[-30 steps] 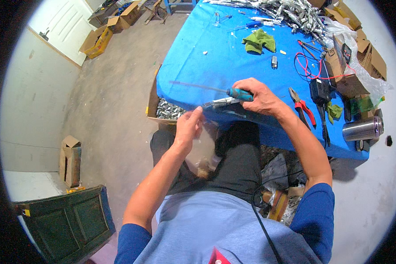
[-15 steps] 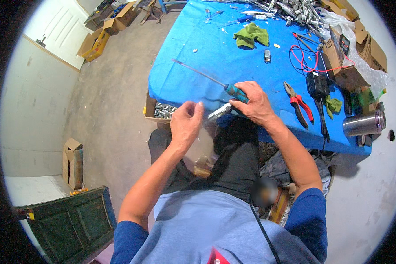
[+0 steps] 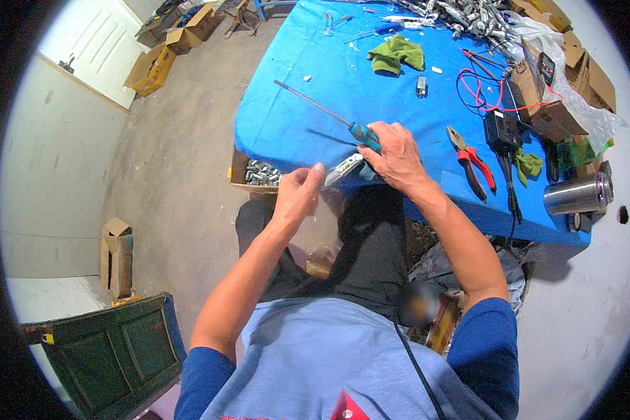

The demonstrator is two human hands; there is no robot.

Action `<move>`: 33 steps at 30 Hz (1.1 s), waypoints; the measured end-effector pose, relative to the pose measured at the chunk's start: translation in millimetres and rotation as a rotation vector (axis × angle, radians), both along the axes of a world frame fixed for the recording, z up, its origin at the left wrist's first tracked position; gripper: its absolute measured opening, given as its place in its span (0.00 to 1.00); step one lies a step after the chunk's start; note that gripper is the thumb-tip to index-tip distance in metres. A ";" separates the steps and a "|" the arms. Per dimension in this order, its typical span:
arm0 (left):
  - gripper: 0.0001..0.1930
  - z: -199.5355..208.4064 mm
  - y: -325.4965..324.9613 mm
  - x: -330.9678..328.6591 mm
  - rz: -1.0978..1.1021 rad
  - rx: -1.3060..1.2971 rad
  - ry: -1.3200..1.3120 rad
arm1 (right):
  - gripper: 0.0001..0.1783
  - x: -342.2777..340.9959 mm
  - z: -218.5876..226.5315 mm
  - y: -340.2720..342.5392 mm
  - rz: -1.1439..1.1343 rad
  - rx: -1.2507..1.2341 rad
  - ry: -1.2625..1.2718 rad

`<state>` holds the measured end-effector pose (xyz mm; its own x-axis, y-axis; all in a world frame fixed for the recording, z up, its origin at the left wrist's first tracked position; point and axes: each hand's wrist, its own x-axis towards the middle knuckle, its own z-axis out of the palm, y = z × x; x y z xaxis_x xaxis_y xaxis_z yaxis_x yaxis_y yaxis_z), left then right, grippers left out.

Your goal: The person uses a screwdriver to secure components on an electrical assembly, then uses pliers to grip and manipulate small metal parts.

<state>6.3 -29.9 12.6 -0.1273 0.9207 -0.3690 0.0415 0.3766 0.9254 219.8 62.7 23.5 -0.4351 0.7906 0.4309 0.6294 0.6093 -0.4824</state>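
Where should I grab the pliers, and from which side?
Grip the red-and-black handles of the pliers, probably coming from the table's near edge: the handles splay toward that edge, while the metal jaws point away. The right hand lies nearer but holds a screwdriver.

no wording or numbers can be read; the small pale label (image 3: 498, 115) on the black power adapter (image 3: 500, 132) is too tiny to make out.

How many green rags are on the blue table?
2: a larger green rag near the metal parts pile, and a smaller green rag between the pliers and steel cup. More may be hidden.
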 end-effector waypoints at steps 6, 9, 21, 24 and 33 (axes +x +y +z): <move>0.23 -0.1 -9.2 3.9 -0.146 0.118 0.223 | 0.18 -1.8 0.0 -1.2 -0.022 -0.010 -0.011; 0.22 -7.3 -8.7 6.9 -0.131 0.126 0.186 | 0.18 -5.1 1.6 -1.8 -0.083 -0.054 -0.023; 0.27 1.0 4.5 19.2 -0.043 -0.099 -0.245 | 0.25 13.2 0.9 0.7 -0.125 -0.471 0.802; 0.29 -0.5 5.7 18.1 -0.025 -0.087 -0.245 | 0.25 21.1 14.3 -10.7 -0.094 -0.623 0.862; 0.27 -9.6 10.7 12.4 -0.041 -0.088 -0.331 | 0.25 95.0 43.0 -84.7 -0.104 -0.823 0.554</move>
<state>18.8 -19.2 3.0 0.0488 0.8853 -0.4624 -0.2384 0.4599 0.8554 314.9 -22.0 66.5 -0.2501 0.9570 -0.1472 0.2192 -0.0921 -0.9713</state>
